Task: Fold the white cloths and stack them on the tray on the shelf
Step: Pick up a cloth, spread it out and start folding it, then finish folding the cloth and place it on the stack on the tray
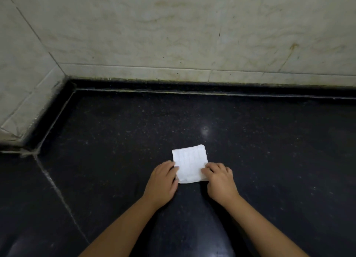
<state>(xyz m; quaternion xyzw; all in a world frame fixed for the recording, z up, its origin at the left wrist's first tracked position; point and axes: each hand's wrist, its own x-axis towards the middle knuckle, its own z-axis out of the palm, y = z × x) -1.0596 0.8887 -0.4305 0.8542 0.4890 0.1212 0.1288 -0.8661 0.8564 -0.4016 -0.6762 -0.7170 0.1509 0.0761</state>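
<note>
Dark stone counter (269,150) below tiled wall (173,35); small folded white cloth (189,163) near front edge, left hand (163,181) and right hand (219,181) pinching its near corners; folding nearly finished, lifting to unseen tray likely next.

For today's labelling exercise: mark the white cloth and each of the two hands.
white cloth (189,161), head view, centre of its top face
left hand (162,180), head view, back of hand
right hand (220,181), head view, back of hand
</note>
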